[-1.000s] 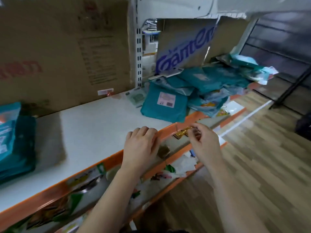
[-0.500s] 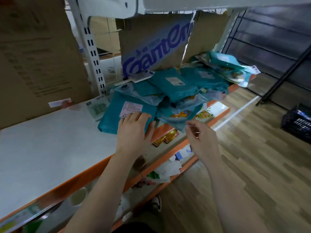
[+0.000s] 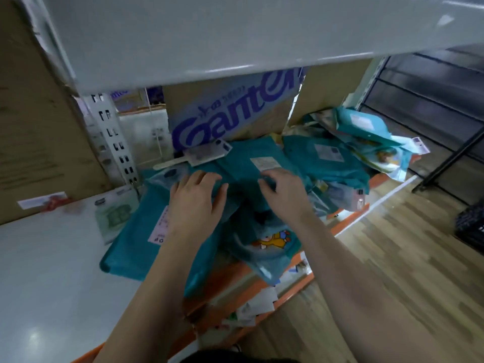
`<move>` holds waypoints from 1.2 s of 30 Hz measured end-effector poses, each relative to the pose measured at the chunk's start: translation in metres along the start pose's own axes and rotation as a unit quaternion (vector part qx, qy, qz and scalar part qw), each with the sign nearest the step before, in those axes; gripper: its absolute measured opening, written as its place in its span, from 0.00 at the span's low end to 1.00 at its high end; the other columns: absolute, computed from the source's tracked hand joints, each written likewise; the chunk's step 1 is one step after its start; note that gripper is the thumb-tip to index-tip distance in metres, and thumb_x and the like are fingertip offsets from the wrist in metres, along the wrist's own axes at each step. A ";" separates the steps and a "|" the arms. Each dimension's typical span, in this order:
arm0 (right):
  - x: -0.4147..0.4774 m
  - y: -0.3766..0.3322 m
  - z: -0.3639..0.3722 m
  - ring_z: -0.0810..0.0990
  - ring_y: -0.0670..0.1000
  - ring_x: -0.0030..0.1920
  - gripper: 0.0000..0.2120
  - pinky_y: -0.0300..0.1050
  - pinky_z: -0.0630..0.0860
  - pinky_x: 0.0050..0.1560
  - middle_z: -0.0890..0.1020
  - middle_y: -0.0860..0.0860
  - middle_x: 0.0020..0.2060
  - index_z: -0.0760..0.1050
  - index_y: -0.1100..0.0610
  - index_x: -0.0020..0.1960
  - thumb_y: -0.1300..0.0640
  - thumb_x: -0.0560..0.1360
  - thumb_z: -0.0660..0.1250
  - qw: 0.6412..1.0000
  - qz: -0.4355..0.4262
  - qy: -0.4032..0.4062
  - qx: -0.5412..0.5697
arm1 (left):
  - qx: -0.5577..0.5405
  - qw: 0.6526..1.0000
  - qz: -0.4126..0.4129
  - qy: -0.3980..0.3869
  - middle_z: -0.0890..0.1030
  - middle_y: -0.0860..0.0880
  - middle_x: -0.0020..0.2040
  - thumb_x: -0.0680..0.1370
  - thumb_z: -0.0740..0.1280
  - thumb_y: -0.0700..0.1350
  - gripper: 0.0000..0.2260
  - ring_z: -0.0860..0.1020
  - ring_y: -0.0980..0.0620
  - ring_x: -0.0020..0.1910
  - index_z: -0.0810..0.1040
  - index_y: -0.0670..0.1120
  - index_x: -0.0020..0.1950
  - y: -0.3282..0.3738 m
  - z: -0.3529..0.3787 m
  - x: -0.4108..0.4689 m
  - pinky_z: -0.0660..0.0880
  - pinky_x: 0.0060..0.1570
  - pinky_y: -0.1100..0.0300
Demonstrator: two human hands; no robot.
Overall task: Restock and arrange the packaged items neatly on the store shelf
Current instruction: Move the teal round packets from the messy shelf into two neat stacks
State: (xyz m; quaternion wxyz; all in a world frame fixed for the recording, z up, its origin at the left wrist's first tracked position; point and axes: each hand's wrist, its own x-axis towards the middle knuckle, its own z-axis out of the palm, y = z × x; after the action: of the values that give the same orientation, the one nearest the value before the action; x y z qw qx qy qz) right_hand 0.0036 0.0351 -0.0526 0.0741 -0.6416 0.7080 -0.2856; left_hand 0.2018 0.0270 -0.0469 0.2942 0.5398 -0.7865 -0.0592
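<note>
A messy heap of teal packets (image 3: 324, 163) lies on the white shelf (image 3: 52, 271) with an orange front edge. My left hand (image 3: 196, 203) rests flat, fingers spread, on a large teal packet (image 3: 136, 247) with a pink label. My right hand (image 3: 282, 189) lies on a teal packet with a white label (image 3: 251, 158) at the heap's middle, fingers curled over its near edge. A clear packet with a cartoon print (image 3: 272, 244) hangs over the shelf front below my hands.
A cardboard box with blue lettering (image 3: 230, 119) stands behind the heap, another carton (image 3: 39, 127) at the left. A white upper shelf (image 3: 235, 35) overhangs. A green flat packet (image 3: 115, 213) lies beside the heap. Wooden floor and a dark crate (image 3: 471, 226) are at the right.
Both hands have moved from the shelf's orange front edge up onto the teal heap. The view has shifted right and closer to the packets.
</note>
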 end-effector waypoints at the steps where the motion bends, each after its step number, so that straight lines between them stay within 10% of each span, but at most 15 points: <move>1: 0.011 -0.001 0.005 0.78 0.54 0.57 0.16 0.46 0.75 0.56 0.80 0.55 0.58 0.78 0.58 0.61 0.51 0.79 0.64 1.000 -0.008 -0.010 -0.014 | 0.004 1.000 -0.007 -0.001 0.81 0.45 0.54 0.80 0.62 0.51 0.13 0.77 0.42 0.55 0.79 0.45 0.58 0.000 0.001 0.004 0.70 0.55 0.47; 8: 0.050 0.008 0.021 0.73 0.54 0.59 0.25 0.45 0.74 0.49 0.78 0.50 0.54 0.80 0.52 0.56 0.34 0.71 0.67 0.996 -0.001 -0.034 -0.079 | 0.033 0.999 -0.036 0.002 0.80 0.45 0.54 0.80 0.62 0.51 0.13 0.77 0.42 0.55 0.80 0.44 0.58 0.000 0.007 0.013 0.71 0.56 0.46; 13: 0.060 0.014 0.023 0.75 0.51 0.51 0.13 0.43 0.70 0.41 0.73 0.46 0.40 0.75 0.50 0.38 0.43 0.73 0.70 0.997 -0.056 -0.035 -0.040 | 0.047 0.997 -0.062 0.015 0.81 0.44 0.53 0.80 0.63 0.50 0.13 0.77 0.41 0.53 0.80 0.43 0.57 0.011 0.016 0.016 0.71 0.55 0.45; 25: 0.096 0.064 -0.048 0.76 0.47 0.35 0.11 0.40 0.67 0.33 0.80 0.50 0.35 0.78 0.60 0.41 0.53 0.76 0.69 0.981 -0.109 -0.004 0.159 | 0.092 0.982 -0.146 0.081 0.81 0.44 0.50 0.79 0.65 0.48 0.10 0.78 0.40 0.48 0.80 0.43 0.55 0.087 0.050 0.016 0.71 0.49 0.47; 30: 0.113 0.094 -0.085 0.76 0.37 0.34 0.11 0.35 0.70 0.36 0.79 0.42 0.34 0.75 0.46 0.36 0.54 0.77 0.67 0.938 -0.092 -0.036 0.333 | 0.116 0.974 -0.177 0.082 0.80 0.43 0.51 0.79 0.64 0.48 0.11 0.77 0.39 0.50 0.79 0.43 0.56 0.118 0.069 0.012 0.71 0.50 0.48; 36: 0.124 0.141 -0.099 0.77 0.54 0.41 0.11 0.51 0.75 0.46 0.77 0.54 0.36 0.72 0.58 0.38 0.58 0.79 0.65 0.842 0.018 -0.029 0.538 | 0.124 0.967 -0.206 0.080 0.80 0.44 0.51 0.79 0.64 0.48 0.11 0.77 0.40 0.51 0.79 0.43 0.56 0.145 0.090 0.007 0.72 0.51 0.47</move>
State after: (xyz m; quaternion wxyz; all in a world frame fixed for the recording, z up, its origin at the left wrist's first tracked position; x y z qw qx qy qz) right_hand -0.1854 -0.0504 -0.0087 0.4340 -0.4958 0.4519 -0.6014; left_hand 0.0343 0.0602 -0.0587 0.2682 0.7258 -0.6331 0.0231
